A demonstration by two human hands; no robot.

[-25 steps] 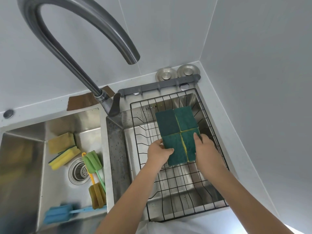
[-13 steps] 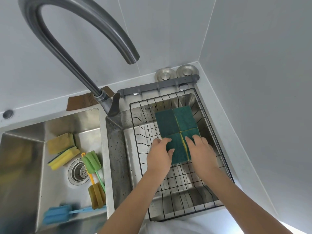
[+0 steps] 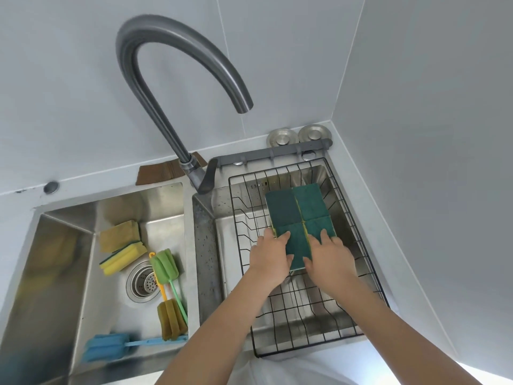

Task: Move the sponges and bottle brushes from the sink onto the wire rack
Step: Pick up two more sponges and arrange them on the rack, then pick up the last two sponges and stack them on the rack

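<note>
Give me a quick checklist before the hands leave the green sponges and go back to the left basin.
1. Green sponges on the wire rack: ok, four lie flat in a block.
2. Left hand free to lift: ok, it rests on the near-left sponge, fingers flat.
3. Right hand free to lift: ok, flat on the near-right sponge.
4. Left basin emptied: not ok; two yellow sponges and three brushes, green, brown and blue, remain.
5. Rack space for them: ok, the near half is bare wire.
6. Rack seated firmly: cannot tell.
</note>
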